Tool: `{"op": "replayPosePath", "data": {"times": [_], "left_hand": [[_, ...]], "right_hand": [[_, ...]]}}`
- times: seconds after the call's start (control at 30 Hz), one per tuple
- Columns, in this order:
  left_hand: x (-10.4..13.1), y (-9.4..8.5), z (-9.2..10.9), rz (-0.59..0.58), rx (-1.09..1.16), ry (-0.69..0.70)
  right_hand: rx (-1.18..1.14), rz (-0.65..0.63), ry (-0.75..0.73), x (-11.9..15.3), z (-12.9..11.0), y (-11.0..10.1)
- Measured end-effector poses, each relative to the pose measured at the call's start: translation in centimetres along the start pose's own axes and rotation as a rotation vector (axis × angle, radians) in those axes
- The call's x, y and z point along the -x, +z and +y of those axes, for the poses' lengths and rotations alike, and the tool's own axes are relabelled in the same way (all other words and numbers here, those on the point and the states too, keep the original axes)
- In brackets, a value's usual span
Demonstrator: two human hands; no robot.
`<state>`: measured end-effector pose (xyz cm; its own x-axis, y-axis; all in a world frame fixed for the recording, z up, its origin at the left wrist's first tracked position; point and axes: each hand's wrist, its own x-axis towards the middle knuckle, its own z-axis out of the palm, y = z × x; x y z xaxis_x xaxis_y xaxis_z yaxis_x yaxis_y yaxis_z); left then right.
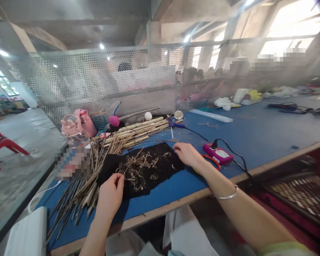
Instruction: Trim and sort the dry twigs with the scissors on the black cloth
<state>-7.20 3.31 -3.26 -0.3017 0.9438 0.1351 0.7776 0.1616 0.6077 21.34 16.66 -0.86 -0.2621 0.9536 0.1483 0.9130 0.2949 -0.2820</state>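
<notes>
Drawing its fingertips together, the left hand (112,190) sits nearer the brittle, tangled scraps (141,160), just beyond and right; whether it grips one, can't tell. Ragged black cloth (165,171) beneath them, long axis roughly along the table's (173,185) front edge. Right hand (187,154), fingers curled at the cloth's right end, grip unclear. Rough, thin sticks (81,195) crowd the left edge; smooth canes (142,126) beyond, perforated screen (90,81) behind.
</notes>
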Motion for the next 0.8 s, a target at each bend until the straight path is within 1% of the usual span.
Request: {"op": "replayPosePath", "data": {"times": [0.07,0.13,0.17,0.23,0.3,0.37,0.5,0.6,0.7,0.8], "left_hand": [[0.4,0.3,-0.2,0.019,0.005,0.017],[0.7,0.6,-0.3,0.038,0.021,0.025],[0.8,0.7,-0.3,0.051,0.031,0.026],[0.9,1.0,-0.4,0.076,0.045,0.026],[0.9,1.2,-0.5,0.085,0.047,0.02],[0.9,1.3,-0.6,0.083,0.041,0.009],[0.8,1.2,-0.6,0.098,0.045,0.002],[0.9,1.1,-0.5,0.108,0.058,0.015],[1.0,1.2,-0.6,0.102,0.067,0.02],[1.0,1.3,-0.7,0.111,0.062,0.026]], "right_hand": [[0.074,0.021,0.119,-1.0,2.9,-0.6],[0.122,-0.013,0.188,-2.5,5.1,-1.1],[0.135,-0.038,0.199,-3.2,5.8,-1.3],[0.138,-0.076,0.188,-4.2,6.2,-1.6],[0.117,-0.079,0.146,-4.4,5.4,-1.7],[0.068,-0.079,0.072,-4.0,4.0,-1.4],[-0.029,-0.146,-0.086,-2.8,0.7,-0.1],[-0.037,-0.183,-0.147,-2.7,-1.2,1.0],[-0.06,-0.176,-0.217,-3.1,-3.2,1.6],[-0.111,-0.12,-0.314,-3.3,-5.8,1.9]]}}
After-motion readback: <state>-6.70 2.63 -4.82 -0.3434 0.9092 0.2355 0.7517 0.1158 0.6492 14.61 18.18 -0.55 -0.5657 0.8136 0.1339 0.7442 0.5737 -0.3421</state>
